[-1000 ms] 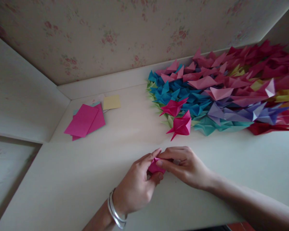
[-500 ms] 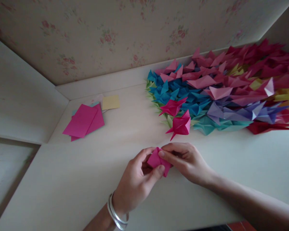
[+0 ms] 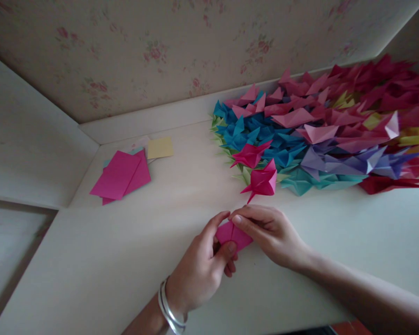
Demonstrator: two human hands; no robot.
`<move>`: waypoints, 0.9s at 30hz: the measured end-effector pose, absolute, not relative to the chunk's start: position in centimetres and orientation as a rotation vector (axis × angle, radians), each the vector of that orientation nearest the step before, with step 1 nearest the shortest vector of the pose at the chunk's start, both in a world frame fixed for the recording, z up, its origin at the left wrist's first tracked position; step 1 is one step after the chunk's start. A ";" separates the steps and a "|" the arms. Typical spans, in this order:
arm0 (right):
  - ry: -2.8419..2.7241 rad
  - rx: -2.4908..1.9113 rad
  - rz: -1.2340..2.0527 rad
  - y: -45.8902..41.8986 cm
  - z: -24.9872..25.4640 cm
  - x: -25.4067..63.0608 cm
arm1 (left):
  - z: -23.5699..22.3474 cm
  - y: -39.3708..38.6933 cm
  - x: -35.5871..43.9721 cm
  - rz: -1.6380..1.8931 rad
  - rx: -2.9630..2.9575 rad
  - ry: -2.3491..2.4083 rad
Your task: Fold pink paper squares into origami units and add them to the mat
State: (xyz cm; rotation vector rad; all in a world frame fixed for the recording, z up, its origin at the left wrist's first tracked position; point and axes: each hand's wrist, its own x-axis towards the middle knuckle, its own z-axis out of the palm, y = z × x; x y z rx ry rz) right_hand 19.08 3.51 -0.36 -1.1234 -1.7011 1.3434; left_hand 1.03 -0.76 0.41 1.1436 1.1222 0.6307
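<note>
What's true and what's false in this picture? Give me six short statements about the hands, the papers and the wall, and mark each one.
1. The left hand and right hand hold one folded pink paper. True.
2. The left wrist is bare. False: silver bands circle it.
3. A yellow sheet lies beside loose pink sheets. True.
4. Those pink sheets are right of both hands. False: in this view they lie to the left.
5. The wall has a flower pattern. True.
6. Everything at the right is green. False: the heap of folded shapes there shows pink, blue and purple.
</note>
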 end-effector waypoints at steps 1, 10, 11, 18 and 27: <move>-1.705 -1.125 1.325 3.5 -0.4 19.1 | 0.4 -0.8 1.0 0.623 1.146 1.126; -1.626 -1.203 1.313 3.1 -0.5 18.9 | 0.8 -0.8 1.0 0.675 1.008 1.076; -1.594 -1.204 1.344 3.2 -0.5 18.9 | 0.8 -0.8 1.0 0.698 0.987 1.063; -1.442 -1.236 1.493 3.6 -0.2 18.9 | 0.6 -0.7 1.1 0.760 0.962 1.092; -1.530 -1.294 1.443 3.9 0.0 19.1 | 0.7 -0.7 1.3 0.741 1.014 1.122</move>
